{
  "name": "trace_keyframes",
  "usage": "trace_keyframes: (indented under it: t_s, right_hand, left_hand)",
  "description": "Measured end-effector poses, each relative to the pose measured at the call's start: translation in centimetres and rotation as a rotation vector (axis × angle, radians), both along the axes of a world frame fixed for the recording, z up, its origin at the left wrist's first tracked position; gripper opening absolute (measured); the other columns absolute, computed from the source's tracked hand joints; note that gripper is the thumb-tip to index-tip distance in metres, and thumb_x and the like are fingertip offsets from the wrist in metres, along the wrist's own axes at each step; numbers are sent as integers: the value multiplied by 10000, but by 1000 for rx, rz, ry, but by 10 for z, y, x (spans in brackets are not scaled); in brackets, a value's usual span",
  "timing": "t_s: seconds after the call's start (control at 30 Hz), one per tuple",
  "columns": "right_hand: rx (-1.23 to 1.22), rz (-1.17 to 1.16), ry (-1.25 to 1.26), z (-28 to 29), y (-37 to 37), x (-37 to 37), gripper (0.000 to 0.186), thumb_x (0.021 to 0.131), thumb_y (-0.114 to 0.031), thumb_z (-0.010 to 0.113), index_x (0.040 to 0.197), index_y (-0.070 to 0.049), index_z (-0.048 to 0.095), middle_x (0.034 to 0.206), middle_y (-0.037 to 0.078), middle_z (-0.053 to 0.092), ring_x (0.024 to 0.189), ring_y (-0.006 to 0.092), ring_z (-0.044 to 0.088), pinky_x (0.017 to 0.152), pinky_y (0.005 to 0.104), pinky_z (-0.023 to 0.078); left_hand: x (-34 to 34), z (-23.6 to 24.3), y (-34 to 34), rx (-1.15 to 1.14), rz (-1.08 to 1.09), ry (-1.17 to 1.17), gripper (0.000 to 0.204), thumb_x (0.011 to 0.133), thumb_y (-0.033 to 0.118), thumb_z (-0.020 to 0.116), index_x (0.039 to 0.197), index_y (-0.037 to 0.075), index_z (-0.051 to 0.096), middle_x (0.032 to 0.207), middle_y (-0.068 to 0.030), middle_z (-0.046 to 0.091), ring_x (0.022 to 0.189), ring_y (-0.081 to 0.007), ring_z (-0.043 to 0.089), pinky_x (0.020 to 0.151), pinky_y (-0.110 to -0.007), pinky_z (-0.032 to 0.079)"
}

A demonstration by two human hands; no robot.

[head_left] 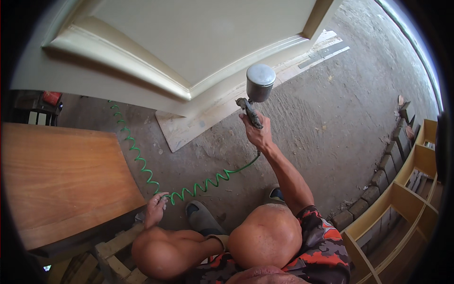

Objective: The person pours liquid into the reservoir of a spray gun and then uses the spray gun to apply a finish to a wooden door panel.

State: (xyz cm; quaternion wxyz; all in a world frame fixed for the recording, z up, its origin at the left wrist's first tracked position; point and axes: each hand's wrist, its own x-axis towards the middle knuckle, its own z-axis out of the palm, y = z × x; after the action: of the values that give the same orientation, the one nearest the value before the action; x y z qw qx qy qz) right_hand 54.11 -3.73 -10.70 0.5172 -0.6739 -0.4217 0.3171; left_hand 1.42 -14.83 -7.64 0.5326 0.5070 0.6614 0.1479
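Observation:
My right hand (259, 133) is closed around the handle of a spray gun (254, 115), with a silver metal cup (260, 83) on top. The gun is held just off the lower edge of a large cream panel (198, 42) with raised moulding, without touching it as far as I can see. From the gun's handle a green coiled air hose (208, 184) runs down to my left hand (155, 208). That hand's fingers are closed on the hose, and beyond it the coils lead away across the floor to the far left.
Under the panel lies a pale board (177, 135). A brown wooden board (71, 175) rests at the left, above wooden slats (116, 241). Grey bricks (388, 165) line the floor at the right, beside a pale wooden frame (378, 213) with compartments. The floor (326, 113) is rough and dusty.

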Motion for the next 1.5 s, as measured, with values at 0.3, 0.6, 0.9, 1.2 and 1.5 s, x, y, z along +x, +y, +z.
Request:
trace_keyframes:
  t_s: [0.3, 0.6, 0.9, 1.2, 1.5]
  right_hand:
    - [-5, -124, -88, 6, 9, 91, 337, 1012, -306, 803, 995, 16, 703, 739, 188, 633, 672, 235, 537, 691, 431, 509]
    - [3, -250, -114, -15, 22, 180, 453, 1044, -363, 776, 844, 9, 613, 648, 21, 500, 656, 139, 454, 611, 401, 433]
    - [45, -299, -73, -37, 47, 276, 419, 1066, -408, 761, 834, -83, 634, 641, -56, 540, 514, 65, 486, 455, 302, 376]
    - [21, -432, 25, -14, 58, 348, 462, 1026, -424, 801, 807, -33, 688, 627, -13, 582, 557, 114, 517, 528, 353, 421]
    - [-53, -584, -41, 5, 64, 373, 510, 1023, -503, 784, 795, -53, 709, 641, -3, 611, 583, 127, 573, 556, 359, 458]
  left_hand:
    - [52, 4, 18, -49, -139, 56, 295, 1107, 96, 589, 1367, 7, 696, 983, -21, 679, 772, -73, 554, 707, -253, 471]
    - [88, -10, 35, -39, -144, -7, 286, 1103, 103, 627, 1364, 11, 700, 944, -1, 666, 765, -75, 576, 696, -258, 489]
    - [135, -20, 47, -6, -200, -20, 297, 1098, 114, 646, 1369, 3, 696, 956, -8, 684, 764, -80, 598, 698, -259, 505]
    - [162, -27, 55, 9, -207, 15, 323, 1099, 108, 647, 1402, 2, 684, 1020, -28, 721, 800, -100, 645, 743, -279, 531]
    - [168, -38, 56, 47, -242, 2, 347, 1090, 111, 655, 1419, 4, 682, 1023, -37, 716, 803, -112, 667, 755, -292, 544]
